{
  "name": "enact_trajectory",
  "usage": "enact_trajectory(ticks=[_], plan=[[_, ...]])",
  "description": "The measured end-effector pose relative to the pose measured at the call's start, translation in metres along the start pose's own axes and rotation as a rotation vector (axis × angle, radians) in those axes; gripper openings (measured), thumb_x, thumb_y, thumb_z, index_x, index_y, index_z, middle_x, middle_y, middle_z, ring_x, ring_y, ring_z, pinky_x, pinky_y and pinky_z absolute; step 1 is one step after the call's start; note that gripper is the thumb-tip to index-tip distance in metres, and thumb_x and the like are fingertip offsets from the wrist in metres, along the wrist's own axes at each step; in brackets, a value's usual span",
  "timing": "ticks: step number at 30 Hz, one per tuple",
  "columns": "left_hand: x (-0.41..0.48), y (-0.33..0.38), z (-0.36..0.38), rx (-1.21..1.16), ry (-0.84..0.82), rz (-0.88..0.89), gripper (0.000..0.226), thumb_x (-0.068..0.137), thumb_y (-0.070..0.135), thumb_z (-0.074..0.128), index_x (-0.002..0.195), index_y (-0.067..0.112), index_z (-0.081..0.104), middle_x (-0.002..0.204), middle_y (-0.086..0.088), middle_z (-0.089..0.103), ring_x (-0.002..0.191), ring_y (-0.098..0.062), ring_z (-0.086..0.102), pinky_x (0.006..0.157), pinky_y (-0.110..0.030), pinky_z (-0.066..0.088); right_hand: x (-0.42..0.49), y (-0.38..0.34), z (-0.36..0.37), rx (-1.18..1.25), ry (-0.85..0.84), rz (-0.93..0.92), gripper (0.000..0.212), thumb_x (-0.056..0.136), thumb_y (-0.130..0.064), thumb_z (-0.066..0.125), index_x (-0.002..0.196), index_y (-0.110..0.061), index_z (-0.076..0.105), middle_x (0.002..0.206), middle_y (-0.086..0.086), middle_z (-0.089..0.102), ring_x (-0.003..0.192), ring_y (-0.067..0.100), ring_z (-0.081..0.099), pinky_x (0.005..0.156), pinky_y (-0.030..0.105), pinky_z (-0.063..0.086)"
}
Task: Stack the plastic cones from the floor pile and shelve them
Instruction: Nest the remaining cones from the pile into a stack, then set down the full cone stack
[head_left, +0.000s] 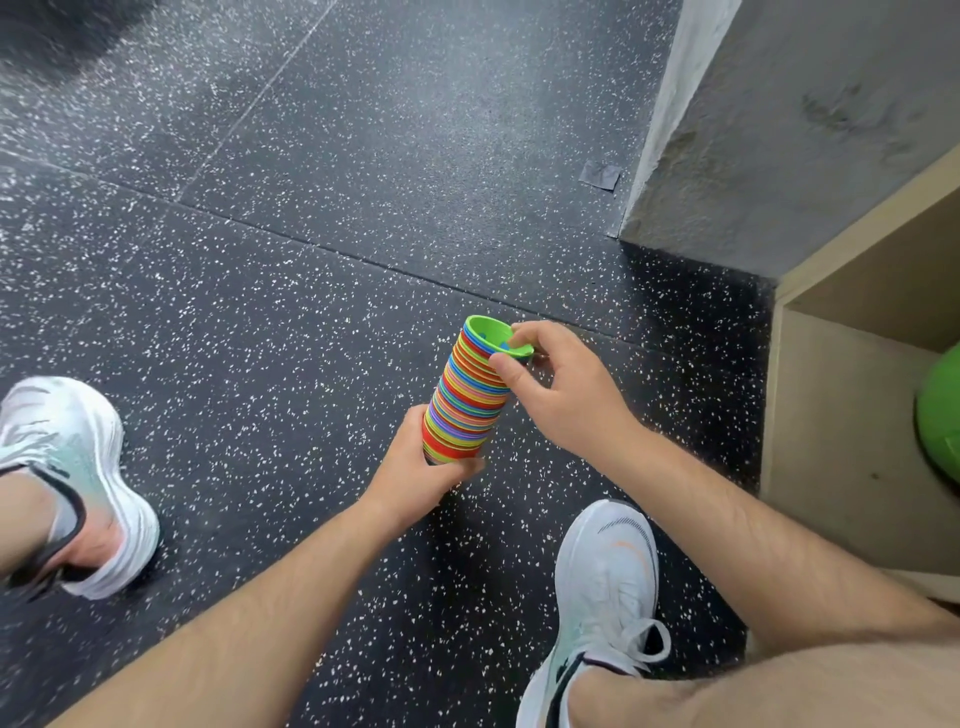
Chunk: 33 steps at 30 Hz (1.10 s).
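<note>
A: Right hand (561, 400), head view: thumb and forefinger pinch the rim of the top green cone (488, 332). Left hand (421, 467): fingers wrapped round the base of the cone stack (462, 405).
B: Stack position and axis?
A: Held in both hands over the floor (311, 312). The long axis runs from near base to far top, tipped slightly right.
B: Shelf?
A: Shelf (831, 415) lies right of the stack. The right hand is nearer. Judged next move: carry the stack rightward into the open compartment.

Cone stack (467, 402) was centre frame, off the floor, top leaning right. Tight multicolour bands, red at the base. Green cone (493, 335) capped it, open end up.
</note>
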<state>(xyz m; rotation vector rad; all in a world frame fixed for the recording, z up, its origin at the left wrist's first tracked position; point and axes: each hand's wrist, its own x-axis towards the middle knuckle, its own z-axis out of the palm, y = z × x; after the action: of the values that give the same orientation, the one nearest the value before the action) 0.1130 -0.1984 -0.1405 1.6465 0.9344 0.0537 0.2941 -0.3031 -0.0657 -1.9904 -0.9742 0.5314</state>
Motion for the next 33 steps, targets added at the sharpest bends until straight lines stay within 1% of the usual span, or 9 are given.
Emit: enact_trajectory(ticks=[4,9,12,15,19,23,27,30,33], plan=[[-0.005,-0.002,0.001,-0.055,0.028,-0.035,0.063,0.075,0.010,0.089,0.122,0.021,0.050,0.104,-0.002,0.070,0.075,0.001,0.067,0.063,-0.015,0.050,0.004,-0.004,0.008,0.146,-0.024,0.067,0.033,0.076,-0.058,0.070,0.101,-0.040,0.058,0.116,-0.010,0.064,0.102,0.011,0.067,0.092,0.042,0.056],[-0.007,0.035,-0.012,-0.128,0.101,0.015,0.059,0.071,0.007,0.089,0.118,0.015,0.053,0.094,-0.003,0.071,0.071,-0.006,0.066,0.060,-0.020,0.051,0.010,-0.031,-0.003,0.132,0.017,-0.070,0.033,0.084,-0.051,0.067,0.114,-0.043,0.054,0.133,-0.009,0.055,0.114,0.015,0.062,0.098,0.047,0.051],[-0.008,0.084,-0.034,-0.161,0.145,0.112,0.066,0.068,0.012,0.093,0.120,0.017,0.053,0.099,-0.004,0.073,0.078,-0.009,0.071,0.065,-0.024,0.056,0.017,-0.070,-0.031,0.064,0.022,-0.216,0.053,0.091,-0.036,0.069,0.135,-0.041,0.041,0.153,-0.005,0.038,0.130,0.012,0.051,0.107,0.039,0.047],[-0.021,0.145,-0.066,-0.192,0.212,0.231,0.079,0.060,0.029,0.095,0.123,0.023,0.047,0.106,-0.004,0.072,0.087,-0.014,0.074,0.076,-0.036,0.062,0.035,-0.125,-0.068,0.010,0.034,-0.356,0.062,0.093,-0.026,0.070,0.143,-0.034,0.034,0.151,-0.005,0.038,0.127,0.006,0.049,0.106,0.028,0.045],[-0.048,0.225,-0.110,-0.186,0.260,0.386,0.073,0.076,0.019,0.093,0.128,0.020,0.041,0.102,0.001,0.070,0.077,-0.001,0.071,0.073,-0.021,0.057,0.065,-0.206,-0.121,-0.077,0.057,-0.502,0.063,0.092,-0.024,0.071,0.144,-0.031,0.037,0.137,-0.012,0.048,0.118,-0.008,0.048,0.095,0.007,0.042],[-0.102,0.304,-0.157,-0.211,0.276,0.514,0.064,0.084,0.008,0.085,0.129,0.012,0.041,0.099,-0.009,0.069,0.061,0.002,0.066,0.059,-0.013,0.055,0.074,-0.303,-0.161,-0.075,0.113,-0.652,0.063,0.094,-0.028,0.069,0.147,-0.037,0.037,0.138,-0.012,0.049,0.121,0.001,0.052,0.095,0.015,0.047],[-0.162,0.357,-0.196,-0.226,0.328,0.642,0.061,0.086,0.009,0.083,0.131,0.012,0.041,0.105,-0.015,0.069,0.071,-0.006,0.070,0.065,-0.019,0.058,0.062,-0.383,-0.178,-0.005,0.148,-0.801,0.062,0.096,-0.033,0.065,0.148,-0.043,0.033,0.138,-0.005,0.040,0.121,0.011,0.056,0.094,0.029,0.056],[-0.198,0.377,-0.220,-0.185,0.365,0.741,0.062,0.086,0.018,0.083,0.132,0.021,0.042,0.109,-0.009,0.070,0.089,-0.016,0.075,0.077,-0.027,0.062,0.046,-0.425,-0.180,0.082,0.225,-0.883,0.062,0.097,-0.035,0.063,0.150,-0.043,0.032,0.136,-0.008,0.039,0.121,0.010,0.057,0.092,0.032,0.058],[-0.212,0.389,-0.246,-0.137,0.375,0.813,0.065,0.084,0.020,0.085,0.134,0.025,0.043,0.105,-0.005,0.073,0.091,-0.022,0.076,0.081,-0.034,0.064,0.040,-0.450,-0.177,0.152,0.266,-0.928,0.062,0.097,-0.036,0.063,0.151,-0.040,0.032,0.142,-0.010,0.037,0.125,0.008,0.055,0.093,0.034,0.058]])
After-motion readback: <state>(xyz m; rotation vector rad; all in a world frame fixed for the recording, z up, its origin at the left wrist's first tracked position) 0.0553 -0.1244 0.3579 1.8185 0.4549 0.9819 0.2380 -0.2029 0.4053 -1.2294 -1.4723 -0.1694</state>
